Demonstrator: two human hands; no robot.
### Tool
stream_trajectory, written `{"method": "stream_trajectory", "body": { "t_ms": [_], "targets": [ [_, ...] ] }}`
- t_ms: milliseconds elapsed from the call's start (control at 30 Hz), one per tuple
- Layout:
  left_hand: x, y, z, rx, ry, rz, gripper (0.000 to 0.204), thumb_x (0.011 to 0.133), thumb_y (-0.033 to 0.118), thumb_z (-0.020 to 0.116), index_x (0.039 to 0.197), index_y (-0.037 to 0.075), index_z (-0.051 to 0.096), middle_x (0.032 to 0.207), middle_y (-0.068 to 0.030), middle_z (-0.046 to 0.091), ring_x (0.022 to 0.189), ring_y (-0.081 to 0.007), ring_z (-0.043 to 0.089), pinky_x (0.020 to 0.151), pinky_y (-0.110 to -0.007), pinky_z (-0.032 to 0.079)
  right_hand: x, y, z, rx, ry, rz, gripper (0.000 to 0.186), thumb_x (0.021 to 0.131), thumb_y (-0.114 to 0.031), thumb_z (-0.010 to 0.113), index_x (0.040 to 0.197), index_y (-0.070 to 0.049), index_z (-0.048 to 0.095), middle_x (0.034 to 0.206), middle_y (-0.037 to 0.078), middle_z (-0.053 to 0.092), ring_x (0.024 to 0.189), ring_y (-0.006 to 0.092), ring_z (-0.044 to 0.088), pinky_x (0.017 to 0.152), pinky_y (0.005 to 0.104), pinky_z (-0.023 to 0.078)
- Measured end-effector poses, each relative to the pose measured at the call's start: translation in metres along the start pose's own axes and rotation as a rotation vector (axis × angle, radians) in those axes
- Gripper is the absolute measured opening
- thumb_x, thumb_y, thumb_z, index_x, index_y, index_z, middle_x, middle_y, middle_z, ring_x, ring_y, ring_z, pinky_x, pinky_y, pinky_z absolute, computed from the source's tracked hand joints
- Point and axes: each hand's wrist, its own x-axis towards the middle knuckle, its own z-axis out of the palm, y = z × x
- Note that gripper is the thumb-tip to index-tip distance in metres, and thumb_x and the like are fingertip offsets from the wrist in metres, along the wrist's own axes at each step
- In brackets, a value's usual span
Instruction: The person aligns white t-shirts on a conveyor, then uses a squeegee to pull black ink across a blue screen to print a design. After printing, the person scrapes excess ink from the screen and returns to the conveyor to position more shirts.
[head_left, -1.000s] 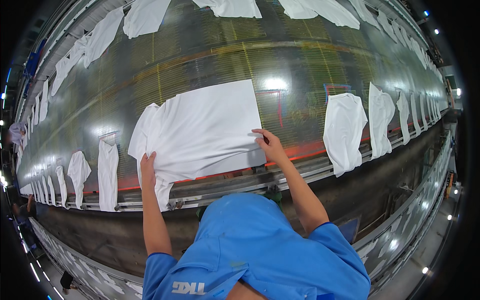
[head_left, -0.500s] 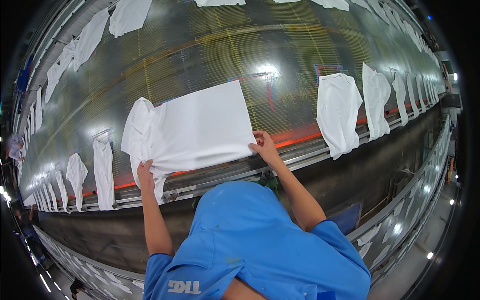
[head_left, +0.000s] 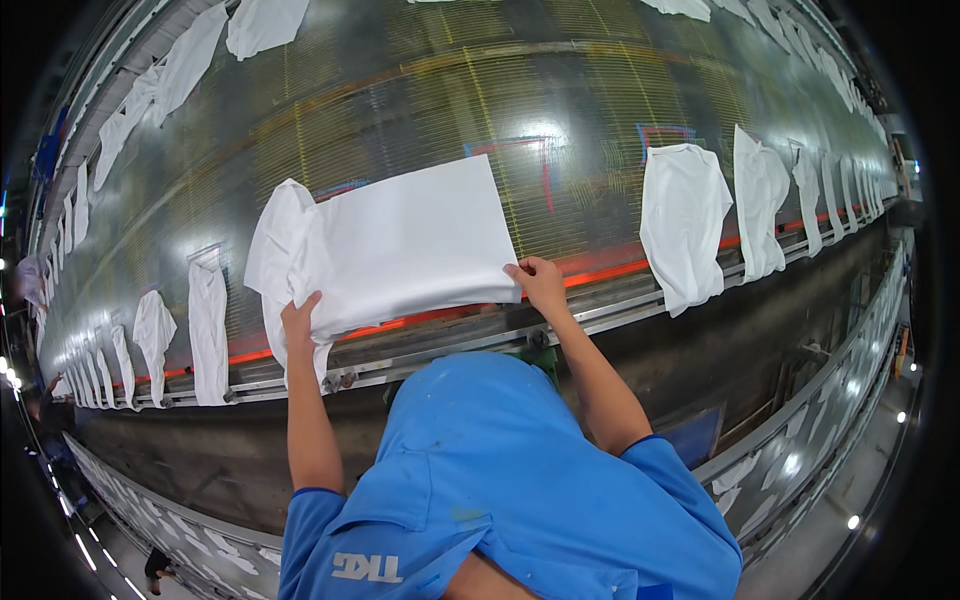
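A white T-shirt (head_left: 410, 240) lies on the long dark printing table (head_left: 400, 120). Its body is spread fairly flat to the right, while the left part, with what looks like a sleeve, is bunched and hangs over the near rail. My left hand (head_left: 301, 315) is closed on the near edge beside the bunched part. At the near right corner, my right hand (head_left: 538, 283) pinches the cloth between thumb and fingers. Between the hands, the near edge runs just above a red strip (head_left: 430, 315).
Other white garments (head_left: 685, 230) lie along the near edge to both sides, some draped over the metal rail (head_left: 620, 312). More white pieces (head_left: 190, 60) line the far edge. Coloured corner marks (head_left: 665, 133) show on the table. Behind me runs another table (head_left: 190, 525) with white pieces.
Both hands have shifted slightly away from me. The shirt's near edge has moved farther in and looks straighter, with less cloth over the red strip.
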Motion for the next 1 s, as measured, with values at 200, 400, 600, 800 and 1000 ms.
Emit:
{"method": "stream_trajectory", "body": {
  "t_ms": [200,400,600,800,1000],
  "targets": [
    [-0.008,-0.021,-0.010,-0.016,-0.005,0.011,0.054,0.079,0.015,0.081,0.127,-0.006,0.065,0.118,-0.0120,0.071,0.105,-0.0207,0.065,0.093,-0.033,0.049,-0.011,-0.003,-0.006,-0.411,0.081,-0.224,0.036,0.083,-0.045,0.078,0.084,-0.009,0.076,0.083,0.007,0.062,0.086,0.0255,0.062,0.077,0.0425,0.047],
    [-0.005,-0.012,0.009,-0.058,0.023,-0.035,0.053,0.080,0.017,0.083,0.125,-0.006,0.066,0.117,-0.0108,0.071,0.104,-0.0195,0.065,0.093,-0.032,0.049,-0.011,-0.009,0.001,-0.473,0.141,-0.215,0.040,0.083,-0.051,0.076,0.082,-0.011,0.076,0.084,0.005,0.060,0.092,0.0255,0.061,0.079,0.0455,0.041],
    [-0.008,-0.007,0.028,-0.044,-0.020,0.017,0.057,0.080,0.022,0.087,0.124,-0.006,0.065,0.115,-0.0120,0.071,0.104,-0.0213,0.066,0.093,-0.033,0.049,-0.007,-0.007,-0.007,-0.365,0.038,-0.140,0.039,0.082,-0.049,0.078,0.078,-0.011,0.074,0.087,0.004,0.059,0.094,0.0268,0.060,0.079,0.0465,0.042],
    [-0.016,-0.015,0.022,-0.071,-0.007,0.027,0.059,0.080,0.017,0.084,0.129,-0.008,0.062,0.122,-0.0147,0.070,0.108,-0.0234,0.066,0.095,-0.034,0.050,-0.016,-0.001,-0.015,-0.420,0.029,-0.199,0.036,0.083,-0.047,0.079,0.077,-0.011,0.073,0.087,0.004,0.058,0.099,0.0266,0.058,0.086,0.0484,0.041],
    [-0.021,-0.024,0.014,-0.067,0.001,0.014,0.059,0.082,0.014,0.083,0.132,-0.007,0.060,0.125,-0.0130,0.069,0.111,-0.0219,0.065,0.098,-0.033,0.048,-0.021,0.000,-0.017,-0.441,0.010,-0.193,0.032,0.081,-0.044,0.080,0.081,-0.012,0.075,0.099,0.004,0.057,0.106,0.0275,0.053,0.093,0.0518,0.040]
  ]
}}
